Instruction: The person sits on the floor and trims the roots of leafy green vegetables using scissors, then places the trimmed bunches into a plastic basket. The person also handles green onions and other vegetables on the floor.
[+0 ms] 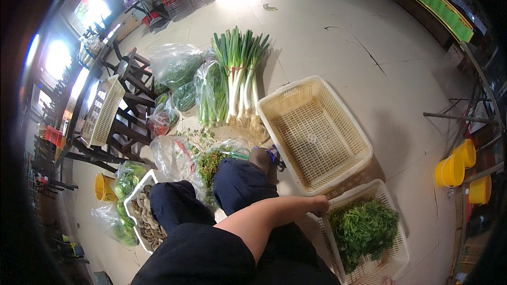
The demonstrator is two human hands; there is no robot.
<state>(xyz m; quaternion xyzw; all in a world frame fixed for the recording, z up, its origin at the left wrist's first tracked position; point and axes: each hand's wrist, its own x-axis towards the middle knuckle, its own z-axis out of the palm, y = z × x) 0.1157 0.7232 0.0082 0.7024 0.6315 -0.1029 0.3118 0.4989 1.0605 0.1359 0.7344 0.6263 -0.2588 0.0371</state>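
My left hand (320, 205), its arm crossing my lap, grips the far-left corner of a cream perforated plastic basket (403, 241). A heap of leafy green herbs (364, 229), resembling coriander, lies in that basket. Only a sliver of my right hand (388, 282) shows by the basket's near end, at the bottom edge of the view; its fingers cannot be made out. Just beyond stands a larger cream basket (317, 83) with its lattice bottom bare. Left of it lie bundled leeks or large scallions (241, 75), roots towards me. Trimmed greens (208, 166) sit in clear plastic by my knees.
Bagged green vegetables (178, 67) lie ahead on the tiled floor. A white foam box (130, 209) of brownish pieces stands by my left leg, near a yellow bucket (105, 187). Wooden stools (134, 71) stand left; yellow buckets (449, 171) are at right.
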